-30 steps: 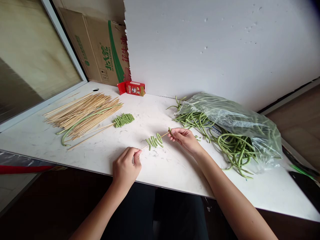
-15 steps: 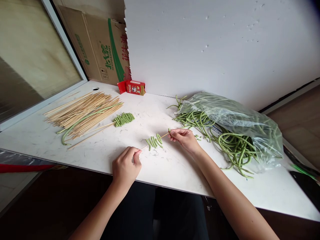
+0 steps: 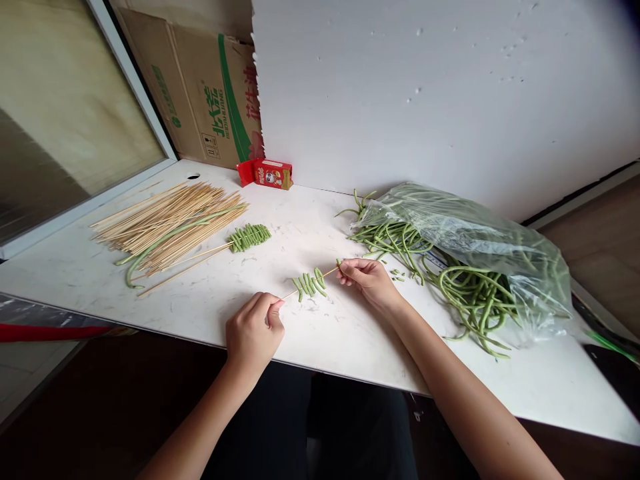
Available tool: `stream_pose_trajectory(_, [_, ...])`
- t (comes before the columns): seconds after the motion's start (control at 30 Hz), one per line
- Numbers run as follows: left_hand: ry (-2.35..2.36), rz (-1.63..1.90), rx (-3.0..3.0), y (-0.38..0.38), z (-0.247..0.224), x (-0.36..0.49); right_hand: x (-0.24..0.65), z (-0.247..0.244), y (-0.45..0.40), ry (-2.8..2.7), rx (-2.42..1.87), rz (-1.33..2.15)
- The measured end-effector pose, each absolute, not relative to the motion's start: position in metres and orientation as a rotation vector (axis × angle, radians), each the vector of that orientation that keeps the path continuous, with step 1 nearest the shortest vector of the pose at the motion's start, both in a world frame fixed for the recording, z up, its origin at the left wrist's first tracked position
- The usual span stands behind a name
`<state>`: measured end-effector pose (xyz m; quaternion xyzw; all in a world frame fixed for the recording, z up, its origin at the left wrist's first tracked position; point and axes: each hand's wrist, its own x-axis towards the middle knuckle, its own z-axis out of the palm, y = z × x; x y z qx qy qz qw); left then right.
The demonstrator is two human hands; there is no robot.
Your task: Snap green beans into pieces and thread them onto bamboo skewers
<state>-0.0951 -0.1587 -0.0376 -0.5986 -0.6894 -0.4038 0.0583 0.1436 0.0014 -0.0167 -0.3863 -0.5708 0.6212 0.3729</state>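
My left hand is closed around the near end of a thin wooden skewer. Several short green bean pieces are threaded crosswise along its middle. At the skewer's far tip my right hand pinches another green bean piece, which looks to be on or touching the tip. Beyond my left hand lie filled skewers with tightly packed bean pieces. A few loose bean scraps lie just right of my right hand.
A pile of bare skewers with one long bean across it lies at left. A clear plastic bag spills long beans at right. A red box and a cardboard carton stand at the back of the white table.
Both hands, the skewer and the bean pieces hold nearly the same positions. The whole view has shifted very slightly.
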Motion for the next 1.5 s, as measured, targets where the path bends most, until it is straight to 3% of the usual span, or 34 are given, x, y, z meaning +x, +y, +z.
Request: stream_pose_trajectory(1.5, [-2.108, -1.267, -1.832, -0.1589, -0.0379, -0.0963, 0.1364, -0.0151, -0.0066, -1.441, -0.931, 1.624])
